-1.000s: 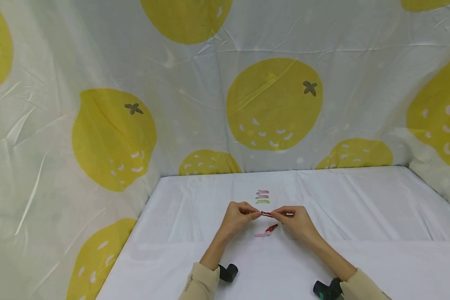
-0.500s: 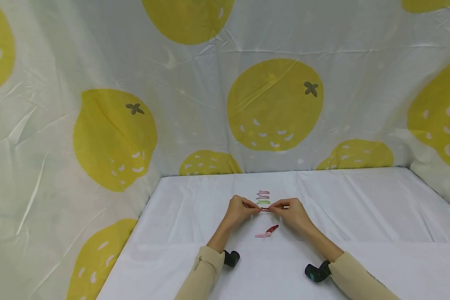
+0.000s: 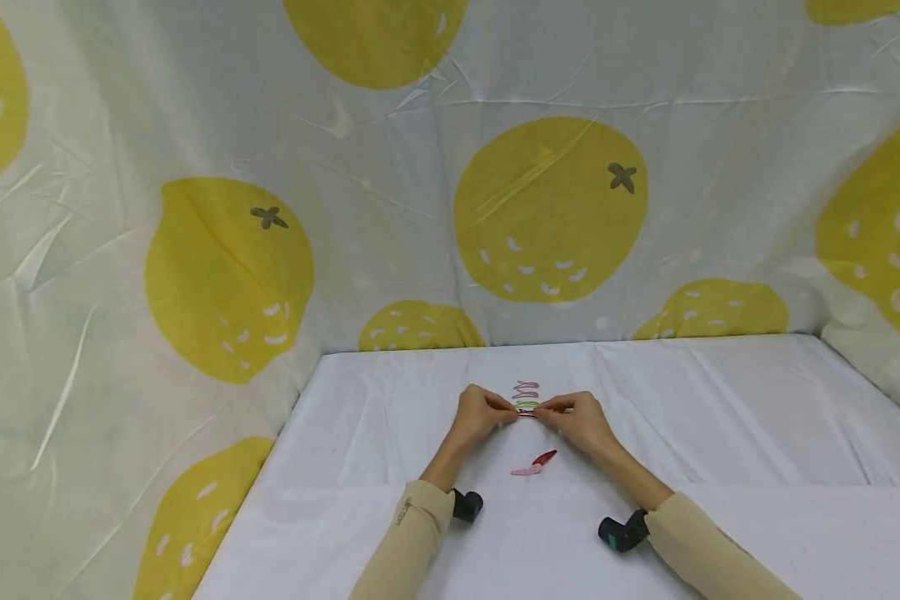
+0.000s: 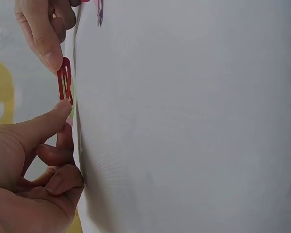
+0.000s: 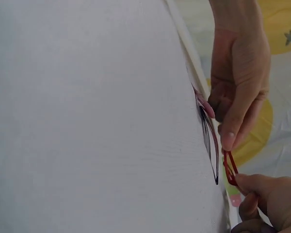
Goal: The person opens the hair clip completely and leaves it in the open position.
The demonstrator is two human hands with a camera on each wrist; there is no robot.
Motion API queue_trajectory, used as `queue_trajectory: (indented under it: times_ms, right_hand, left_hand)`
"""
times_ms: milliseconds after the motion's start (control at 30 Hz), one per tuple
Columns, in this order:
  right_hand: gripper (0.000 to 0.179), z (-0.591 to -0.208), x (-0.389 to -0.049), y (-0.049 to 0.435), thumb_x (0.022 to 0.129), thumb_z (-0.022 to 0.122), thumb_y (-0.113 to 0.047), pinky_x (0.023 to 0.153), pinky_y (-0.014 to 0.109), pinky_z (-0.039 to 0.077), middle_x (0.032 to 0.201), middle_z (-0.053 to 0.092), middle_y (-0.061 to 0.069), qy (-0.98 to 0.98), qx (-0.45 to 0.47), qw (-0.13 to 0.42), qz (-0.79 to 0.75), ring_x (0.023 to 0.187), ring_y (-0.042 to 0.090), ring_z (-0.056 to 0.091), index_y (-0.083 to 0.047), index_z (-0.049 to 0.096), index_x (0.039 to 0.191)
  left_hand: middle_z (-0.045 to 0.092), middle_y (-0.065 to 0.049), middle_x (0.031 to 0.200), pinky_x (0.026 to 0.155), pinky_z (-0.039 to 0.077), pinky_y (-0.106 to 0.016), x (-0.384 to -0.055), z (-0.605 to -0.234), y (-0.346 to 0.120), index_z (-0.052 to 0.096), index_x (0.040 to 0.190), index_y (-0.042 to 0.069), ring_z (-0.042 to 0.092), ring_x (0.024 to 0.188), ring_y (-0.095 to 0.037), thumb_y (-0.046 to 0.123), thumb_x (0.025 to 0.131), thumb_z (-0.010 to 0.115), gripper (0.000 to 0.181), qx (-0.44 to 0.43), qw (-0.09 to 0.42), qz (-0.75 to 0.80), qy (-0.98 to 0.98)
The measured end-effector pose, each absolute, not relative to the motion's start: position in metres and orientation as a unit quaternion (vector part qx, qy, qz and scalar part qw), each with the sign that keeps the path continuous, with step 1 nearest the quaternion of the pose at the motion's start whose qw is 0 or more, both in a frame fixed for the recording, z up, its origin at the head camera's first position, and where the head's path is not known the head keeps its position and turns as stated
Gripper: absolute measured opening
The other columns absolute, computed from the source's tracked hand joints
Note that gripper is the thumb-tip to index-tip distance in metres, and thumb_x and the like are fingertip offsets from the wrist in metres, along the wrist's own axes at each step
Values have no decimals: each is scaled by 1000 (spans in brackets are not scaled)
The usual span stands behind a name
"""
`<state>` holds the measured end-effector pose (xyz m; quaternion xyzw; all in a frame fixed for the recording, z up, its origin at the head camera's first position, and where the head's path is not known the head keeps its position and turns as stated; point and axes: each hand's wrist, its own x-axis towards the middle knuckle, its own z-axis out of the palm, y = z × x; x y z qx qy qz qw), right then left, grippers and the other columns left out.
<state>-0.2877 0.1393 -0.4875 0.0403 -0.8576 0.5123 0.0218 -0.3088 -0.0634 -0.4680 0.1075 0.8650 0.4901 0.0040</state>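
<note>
A red snap hair clip is stretched between both hands just above the white table. My left hand pinches one end with thumb and forefinger. My right hand pinches the other end. In the left wrist view the clip shows its slotted frame between the fingertips. Just beyond it lie a green clip and two pinkish clips in a column. Nearer to me, a pink clip and a dark red clip lie touching each other.
A white cloth covers the table. Behind it hangs a pale curtain printed with yellow fruit. Black wrist cameras sit below both hands, at the beige sleeves.
Both hands have moved away from me with the red hair clip, up close to the green clip. The pink and dark red clips nearer to me have stayed in place.
</note>
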Motion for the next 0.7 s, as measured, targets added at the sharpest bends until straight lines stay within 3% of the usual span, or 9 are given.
queue_trajectory:
  times_ms: [267, 467, 533, 700]
  right_hand:
    - [14, -477, -278, 148, 93, 79, -19, 66, 22, 43, 102, 80, 8, -862, 42, 15, 506, 86, 14, 58, -9, 84, 101]
    - [19, -469, -254, 166, 89, 81, -18, 59, 21, 39, 75, 66, 2, -867, 124, -24, 482, 68, 9, 49, -11, 83, 106]
    - [18, -472, -248, 170, 87, 83, -15, 56, 20, 37, 70, 62, 0, -865, 165, -41, 472, 62, 5, 46, -10, 83, 104]
    - [7, -481, -240, 173, 83, 85, -10, 54, 18, 35, 78, 74, 1, -862, 207, -22, 462, 58, -2, 43, -11, 84, 90]
  left_hand:
    - [78, -15, 79, 57, 42, -18, -299, -458, -71, 82, 83, -3, 53, 63, -5, 5, 81, 87, 10, 68, 23, 477, 876]
    - [77, -9, 76, 57, 42, -19, -276, -451, -81, 82, 83, 1, 52, 62, -5, 7, 79, 89, 10, 88, 73, 461, 880]
    - [77, -6, 76, 57, 42, -19, -268, -452, -81, 83, 82, 3, 53, 63, -5, 8, 79, 90, 9, 107, 97, 454, 879]
    - [75, -3, 73, 57, 40, -18, -253, -456, -75, 83, 83, 4, 53, 64, -3, 8, 76, 92, 12, 146, 127, 457, 868]
